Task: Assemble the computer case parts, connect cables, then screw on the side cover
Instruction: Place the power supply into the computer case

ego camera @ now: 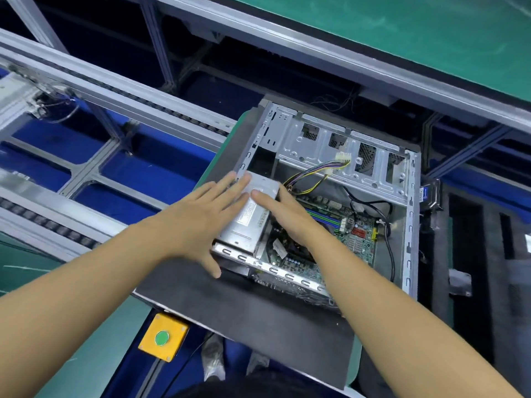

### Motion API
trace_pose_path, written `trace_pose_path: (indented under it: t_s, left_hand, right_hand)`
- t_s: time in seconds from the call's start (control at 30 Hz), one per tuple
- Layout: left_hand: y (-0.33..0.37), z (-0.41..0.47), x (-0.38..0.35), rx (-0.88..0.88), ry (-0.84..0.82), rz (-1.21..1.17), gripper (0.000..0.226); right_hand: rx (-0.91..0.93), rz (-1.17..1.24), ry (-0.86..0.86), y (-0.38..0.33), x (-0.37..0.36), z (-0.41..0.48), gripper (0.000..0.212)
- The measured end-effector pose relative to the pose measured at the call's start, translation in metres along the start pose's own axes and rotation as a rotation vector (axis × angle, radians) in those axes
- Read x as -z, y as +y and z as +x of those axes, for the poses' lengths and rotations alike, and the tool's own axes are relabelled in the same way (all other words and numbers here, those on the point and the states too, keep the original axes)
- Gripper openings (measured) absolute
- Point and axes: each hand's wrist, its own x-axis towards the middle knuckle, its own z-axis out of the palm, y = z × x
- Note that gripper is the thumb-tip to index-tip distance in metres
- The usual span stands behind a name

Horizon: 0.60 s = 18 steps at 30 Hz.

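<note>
Case (330,145) on black mat (258,326), conveyor (129,93) beyond, left hand (198,222), right hand (287,216) flat on power supply (248,218)

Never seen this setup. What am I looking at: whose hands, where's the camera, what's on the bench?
There is no robot here. A person is working with bare hands, and the single picture comes from a wide-angle camera worn on their head, looking forward and down.

An open computer case lies on its side on a dark mat. Inside it are a green circuit board and a bundle of coloured wires.

The left hand and right hand lie flat, fingers straight, on a silver box at the case's near-left corner. Neither hand grips anything.

The yellow box with a green button sits at the bench's front edge.
</note>
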Motion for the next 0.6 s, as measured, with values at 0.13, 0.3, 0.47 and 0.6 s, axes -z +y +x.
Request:
trace_pose_path:
  t_s: [0.13,0.3,0.47,0.6]
  left_hand:
    - [0.009,-0.008,-0.004,-0.043,0.241,0.073,0.115]
    - [0.005,-0.017,-0.007,-0.100,0.196,-0.008,0.111]
    - [0.007,-0.020,-0.013,-0.087,0.216,-0.006,0.110]
    - [0.007,-0.019,-0.016,-0.070,0.218,0.000,0.108]
  right_hand:
    - [0.070,-0.091,0.081,-0.001,-0.001,-0.001,0.039]
    - [0.090,-0.185,0.017,0.002,-0.001,-0.001,0.043]
    - [-0.105,-0.201,-0.002,-0.002,-0.003,-0.006,0.097]
    - [-0.092,-0.192,-0.048,-0.003,0.000,-0.004,0.055]
